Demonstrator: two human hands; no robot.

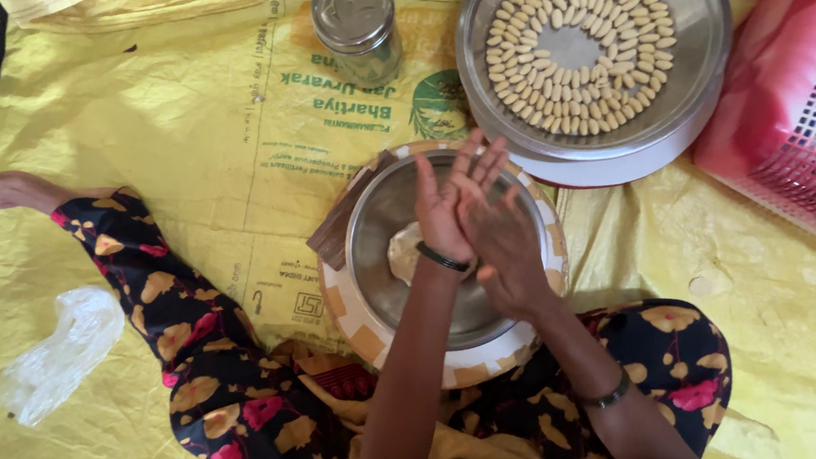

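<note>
My left hand (445, 202) and my right hand (508, 250) are pressed palm to palm, fingers stretched out, just above a steel bowl (381, 261). Whatever lies between the palms is hidden. A lump of pale dough (402, 253) rests in the bowl, next to my left wrist. The bowl stands on a round patterned stand (358, 327), with a wooden board (339, 228) at its left edge. Beyond the hands, a large steel plate (697, 47) carries several small pale dough pieces (552, 79) laid out in rings.
A lidded steel tin (355, 22) stands at the back, left of the plate. A pink mesh basket (802, 116) lies at the right. A crumpled clear plastic bag (55, 354) sits at the left on the yellow sheet (162, 113). My legs in floral cloth (204, 375) flank the bowl.
</note>
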